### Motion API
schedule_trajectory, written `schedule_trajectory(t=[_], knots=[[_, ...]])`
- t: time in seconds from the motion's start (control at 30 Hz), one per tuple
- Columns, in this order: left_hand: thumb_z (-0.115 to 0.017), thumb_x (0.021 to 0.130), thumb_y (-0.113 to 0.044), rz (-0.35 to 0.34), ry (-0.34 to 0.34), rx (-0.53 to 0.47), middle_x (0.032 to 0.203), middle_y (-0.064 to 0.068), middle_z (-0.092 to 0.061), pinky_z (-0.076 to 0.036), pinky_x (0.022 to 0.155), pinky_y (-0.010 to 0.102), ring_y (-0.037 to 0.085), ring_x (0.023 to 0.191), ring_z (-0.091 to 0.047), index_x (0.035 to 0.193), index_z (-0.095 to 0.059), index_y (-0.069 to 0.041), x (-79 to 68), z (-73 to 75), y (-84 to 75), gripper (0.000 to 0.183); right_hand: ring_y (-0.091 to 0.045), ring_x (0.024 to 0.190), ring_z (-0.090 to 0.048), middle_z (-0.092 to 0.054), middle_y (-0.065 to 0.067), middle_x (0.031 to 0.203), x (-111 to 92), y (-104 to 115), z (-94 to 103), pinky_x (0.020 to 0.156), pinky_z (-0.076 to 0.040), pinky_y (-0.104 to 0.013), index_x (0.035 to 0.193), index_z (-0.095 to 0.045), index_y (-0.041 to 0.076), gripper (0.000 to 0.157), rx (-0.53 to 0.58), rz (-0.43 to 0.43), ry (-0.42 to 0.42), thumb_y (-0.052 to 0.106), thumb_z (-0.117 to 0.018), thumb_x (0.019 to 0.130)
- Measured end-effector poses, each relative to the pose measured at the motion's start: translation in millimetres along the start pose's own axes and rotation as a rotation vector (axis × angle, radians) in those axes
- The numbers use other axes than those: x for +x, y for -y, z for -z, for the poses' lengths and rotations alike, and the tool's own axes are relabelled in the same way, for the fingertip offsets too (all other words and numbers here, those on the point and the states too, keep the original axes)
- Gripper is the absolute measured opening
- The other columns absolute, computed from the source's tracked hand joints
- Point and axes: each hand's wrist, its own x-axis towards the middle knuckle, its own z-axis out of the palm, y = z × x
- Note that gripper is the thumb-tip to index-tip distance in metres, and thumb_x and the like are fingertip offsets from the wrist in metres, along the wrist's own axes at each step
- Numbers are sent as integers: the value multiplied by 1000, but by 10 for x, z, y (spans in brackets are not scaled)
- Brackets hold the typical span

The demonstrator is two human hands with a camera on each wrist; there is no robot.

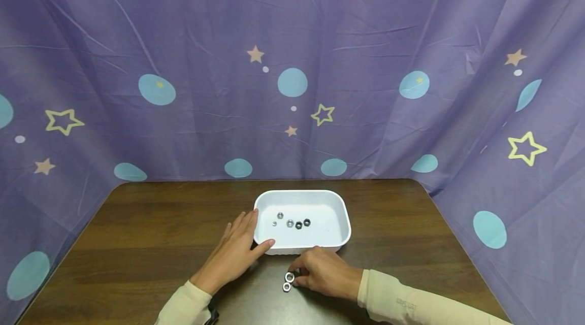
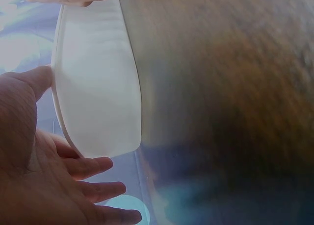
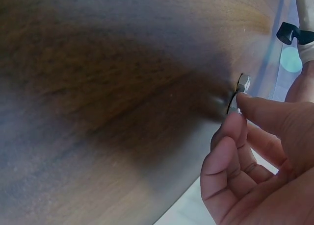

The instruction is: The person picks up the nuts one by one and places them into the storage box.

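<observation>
My left hand (image 1: 237, 248) rests at the left end of a white tray (image 1: 315, 244), its thumb over the near rim and its fingers extended along the side. The left wrist view shows the thumb and a fingertip touching the tray (image 2: 98, 83). On the table in front of the tray, my right hand (image 1: 325, 270) pinches a silver hex nut (image 1: 290, 277) between thumb and fingers. A second silver hex nut (image 1: 286, 287) lies right beside it, nearer to me. In the right wrist view, the fingertips partly hide the pinched nut.
Inside the tray are several small nuts, among them a silver nut (image 1: 290, 223) and a dark nut (image 1: 299, 225). The brown wooden table (image 1: 151, 233) is backed by a purple curtain (image 1: 219, 111) with stars and dots.
</observation>
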Motion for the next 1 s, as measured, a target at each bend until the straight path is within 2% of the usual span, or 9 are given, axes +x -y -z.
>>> schedule_trajectory(t=[0.23,0.43,0.7,1.0], knots=[[-69,107,-53,-14,-10,10,170,29,-42,-27,123,78,54,159,-34,168,-33,9,2,0,-11,94,14,59,-45,-60,26,67,17,22,-13,57,-36,-12,103,-87,29,15,-16,11,-4,24,-92,90],[-68,107,-55,-15,-11,12,170,28,-42,-28,123,78,54,159,-35,168,-34,8,3,-2,-10,95,13,61,-47,-57,26,65,26,31,-37,59,-37,-12,106,-87,29,20,-42,7,-2,23,-94,88],[-66,108,-58,-13,1,12,170,28,-42,-28,123,78,54,159,-34,169,-33,8,7,-5,3,96,12,57,-42,-52,26,61,24,25,-47,55,-34,-13,93,-85,30,11,-62,19,-20,28,-94,88],[-70,107,-53,10,-4,-9,171,28,-41,-26,124,78,55,159,-33,169,-33,8,0,-9,-8,94,11,58,-42,-49,27,62,4,5,-57,56,-33,-12,91,-84,27,9,-110,47,-31,29,-93,90]])
